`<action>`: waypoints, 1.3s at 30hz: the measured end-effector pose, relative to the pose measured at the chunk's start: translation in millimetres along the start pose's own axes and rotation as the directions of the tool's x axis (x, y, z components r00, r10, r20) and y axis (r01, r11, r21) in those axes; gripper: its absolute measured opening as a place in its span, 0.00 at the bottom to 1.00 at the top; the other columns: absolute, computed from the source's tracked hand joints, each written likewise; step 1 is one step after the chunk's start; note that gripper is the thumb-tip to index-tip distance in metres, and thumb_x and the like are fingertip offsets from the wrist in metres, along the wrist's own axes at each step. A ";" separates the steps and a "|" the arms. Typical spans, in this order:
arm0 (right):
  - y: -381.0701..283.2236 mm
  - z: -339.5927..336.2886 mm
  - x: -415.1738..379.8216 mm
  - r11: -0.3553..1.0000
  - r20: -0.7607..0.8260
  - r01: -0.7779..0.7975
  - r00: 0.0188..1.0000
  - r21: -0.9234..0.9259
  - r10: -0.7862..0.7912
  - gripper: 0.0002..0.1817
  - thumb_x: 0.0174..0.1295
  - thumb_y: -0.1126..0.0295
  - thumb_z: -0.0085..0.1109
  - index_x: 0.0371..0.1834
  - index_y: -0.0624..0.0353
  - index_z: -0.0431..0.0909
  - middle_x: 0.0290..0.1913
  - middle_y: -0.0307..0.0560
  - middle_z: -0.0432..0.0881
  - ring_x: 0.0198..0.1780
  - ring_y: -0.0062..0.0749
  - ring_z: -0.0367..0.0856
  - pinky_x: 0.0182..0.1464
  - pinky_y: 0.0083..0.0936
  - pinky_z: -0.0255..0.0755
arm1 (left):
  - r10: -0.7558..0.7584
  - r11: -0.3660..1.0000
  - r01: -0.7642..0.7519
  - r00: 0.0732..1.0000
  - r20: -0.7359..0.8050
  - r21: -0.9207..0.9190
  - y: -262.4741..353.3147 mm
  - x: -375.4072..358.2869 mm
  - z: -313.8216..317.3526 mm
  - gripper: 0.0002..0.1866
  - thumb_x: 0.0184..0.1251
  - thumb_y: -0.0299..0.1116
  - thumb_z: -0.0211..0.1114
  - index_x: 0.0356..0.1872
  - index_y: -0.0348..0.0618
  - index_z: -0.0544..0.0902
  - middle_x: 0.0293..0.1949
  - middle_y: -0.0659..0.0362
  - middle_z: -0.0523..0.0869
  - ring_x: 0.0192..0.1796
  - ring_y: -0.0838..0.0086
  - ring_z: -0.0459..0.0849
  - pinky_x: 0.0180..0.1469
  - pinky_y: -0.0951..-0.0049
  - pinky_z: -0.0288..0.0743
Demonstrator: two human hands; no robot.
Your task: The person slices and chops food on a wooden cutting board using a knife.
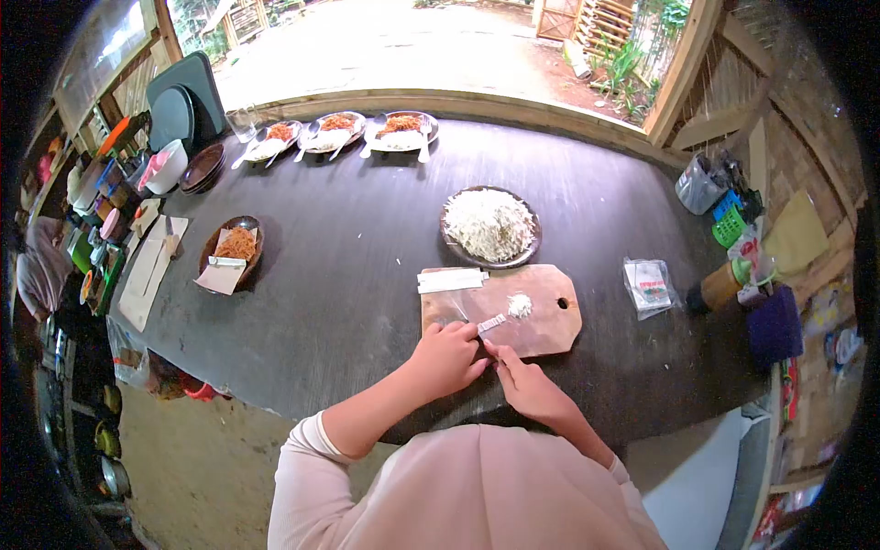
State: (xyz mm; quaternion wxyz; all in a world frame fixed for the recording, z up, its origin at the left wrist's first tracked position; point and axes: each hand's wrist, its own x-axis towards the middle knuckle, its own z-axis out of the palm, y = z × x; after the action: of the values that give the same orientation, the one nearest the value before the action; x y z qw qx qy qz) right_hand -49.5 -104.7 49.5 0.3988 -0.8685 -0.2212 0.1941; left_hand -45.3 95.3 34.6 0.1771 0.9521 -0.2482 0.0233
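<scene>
A wooden cutting board (541, 335) lies in front of me, holding a small white heap (520, 305), white strips (451, 280) near its back left corner and a short pale segmented piece (492, 323). My left hand (446, 355) is closed at the board's front left, its fingertips beside thin clear plastic; what it grips is unclear. At the front edge my right hand (529, 383) is closed, with its fingers pinched close to my left hand. Whatever it holds is mostly hidden. Just behind the board stands a round dish (449, 247) heaped with white shreds (490, 225).
Three plates of food (401, 135) stand along the back edge. A brown dish (206, 275) of orange shreds and a board with a knife (151, 270) are at left. To the right lies a plastic packet (648, 286), near a purple container (775, 327).
</scene>
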 end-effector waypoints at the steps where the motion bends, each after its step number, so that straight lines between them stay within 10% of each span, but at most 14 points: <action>1: 0.5 2.5 1.7 1.000 -0.031 0.030 0.999 0.009 -0.030 0.21 0.76 0.64 0.40 0.71 0.48 0.60 0.48 0.71 0.80 0.51 0.70 0.78 0.51 0.54 0.72 | -0.006 1.000 0.006 1.000 0.009 0.010 0.1 -0.1 0.1 0.18 0.66 0.49 0.61 0.35 0.44 0.86 0.45 0.58 0.82 0.52 0.65 0.80 0.51 0.59 0.71; 19: -9.8 -5.3 -9.6 0.994 -0.032 0.111 0.993 -0.013 -0.112 0.19 0.75 0.66 0.41 0.68 0.53 0.61 0.43 0.74 0.81 0.47 0.71 0.79 0.48 0.57 0.73 | 0.018 1.000 -0.018 1.000 0.025 0.003 0.6 -0.2 -3.7 0.17 0.66 0.48 0.60 0.34 0.43 0.86 0.44 0.57 0.81 0.52 0.65 0.80 0.51 0.59 0.71; 24: -17.8 -4.0 0.7 0.986 0.083 -0.168 0.982 -0.021 0.169 0.22 0.75 0.66 0.40 0.70 0.53 0.59 0.49 0.74 0.79 0.52 0.70 0.77 0.53 0.56 0.71 | 0.014 1.000 -0.014 0.999 0.039 -0.009 -0.6 -1.0 -2.8 0.17 0.67 0.47 0.60 0.35 0.43 0.86 0.44 0.57 0.81 0.53 0.64 0.80 0.52 0.59 0.71; 30: -2.5 4.2 -5.6 0.995 -0.030 0.098 0.995 -0.011 -0.098 0.21 0.75 0.65 0.39 0.70 0.52 0.60 0.43 0.74 0.80 0.45 0.70 0.79 0.47 0.58 0.73 | 0.062 0.997 -0.060 0.998 0.034 -0.043 -4.1 -3.5 -3.4 0.15 0.66 0.45 0.61 0.36 0.43 0.85 0.44 0.57 0.82 0.53 0.62 0.80 0.52 0.59 0.72; 39: -21.9 -16.5 -6.8 0.983 0.083 -0.153 0.986 0.097 0.145 0.21 0.75 0.64 0.42 0.70 0.51 0.64 0.48 0.70 0.80 0.51 0.65 0.80 0.52 0.46 0.74 | 0.062 0.906 -0.082 0.996 -0.060 -0.415 -29.0 0.6 -17.9 0.10 0.65 0.37 0.64 0.36 0.40 0.87 0.39 0.52 0.86 0.41 0.55 0.85 0.46 0.60 0.79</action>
State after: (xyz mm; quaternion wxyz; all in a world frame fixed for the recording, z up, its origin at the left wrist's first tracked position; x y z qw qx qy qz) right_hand -51.7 -105.6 77.7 0.4187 -0.8530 -0.1600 0.2673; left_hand -30.1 124.9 42.0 0.3811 0.8817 -0.2783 -0.0022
